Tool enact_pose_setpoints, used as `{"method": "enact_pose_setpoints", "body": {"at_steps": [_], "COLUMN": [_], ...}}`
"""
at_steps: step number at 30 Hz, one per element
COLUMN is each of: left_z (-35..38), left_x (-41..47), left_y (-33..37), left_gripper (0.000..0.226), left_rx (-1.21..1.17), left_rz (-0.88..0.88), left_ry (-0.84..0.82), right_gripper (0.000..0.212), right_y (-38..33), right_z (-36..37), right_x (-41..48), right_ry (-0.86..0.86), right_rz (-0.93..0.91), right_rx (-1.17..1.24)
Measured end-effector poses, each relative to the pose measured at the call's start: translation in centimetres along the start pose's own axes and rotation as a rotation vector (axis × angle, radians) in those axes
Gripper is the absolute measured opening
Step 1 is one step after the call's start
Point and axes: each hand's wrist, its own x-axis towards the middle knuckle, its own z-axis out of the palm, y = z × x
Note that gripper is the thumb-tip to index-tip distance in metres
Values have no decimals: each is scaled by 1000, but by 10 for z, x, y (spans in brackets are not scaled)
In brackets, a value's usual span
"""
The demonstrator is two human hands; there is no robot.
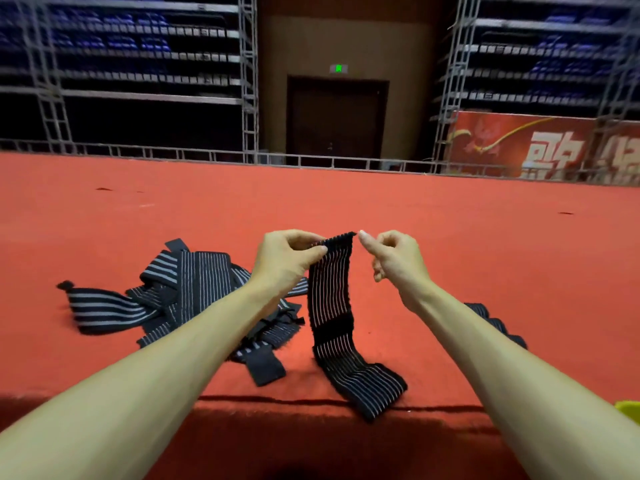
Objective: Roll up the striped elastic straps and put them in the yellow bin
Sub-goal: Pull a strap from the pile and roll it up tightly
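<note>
I hold one black strap with thin white stripes (pixel 330 299) upright by its top edge above the red carpet. My left hand (pixel 285 259) pinches the top left corner between thumb and fingers. My right hand (pixel 394 256) has curled fingers, with thumb and fingertip at the top right corner. The strap hangs down, and its lower end lies curved on the carpet near the front step. A loose pile of several striped straps (pixel 194 289) lies on the carpet, left of and behind my left forearm. Only a sliver of the yellow bin (pixel 627 411) shows at the right edge.
Another striped strap (pixel 491 318) peeks out behind my right forearm. The red carpet (pixel 346 202) stretches far ahead to a metal railing, scaffolding, a dark door and a red banner. A step edge (pixel 277 401) runs across just below the straps.
</note>
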Motion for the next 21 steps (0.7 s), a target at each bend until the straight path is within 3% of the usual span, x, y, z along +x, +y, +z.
{"method": "enact_pose_setpoints", "body": {"at_steps": [5, 13, 17, 19, 21], "left_z": [2, -4, -9, -10, -9], "left_x": [-13, -41, -47, -44, -41], "left_y": [51, 96, 107, 108, 107], "left_gripper": [16, 24, 8, 19, 36], "left_rx": [-9, 97, -83, -113, -101], "left_rz": [149, 314, 268, 204, 116], "left_ry": [-44, -112, -92, -76, -170], "right_gripper": [49, 26, 21, 20, 14], "right_y": [-52, -92, -104, -108, -113], "right_z": [-3, -14, -22, -26, -29], "right_x": [-20, -38, -42, -43, -44], "right_ry": [-213, -195, -170, -260, -374], "right_rz": [71, 7, -57, -101, -151], "right_rx": [89, 166, 165, 185, 189]}}
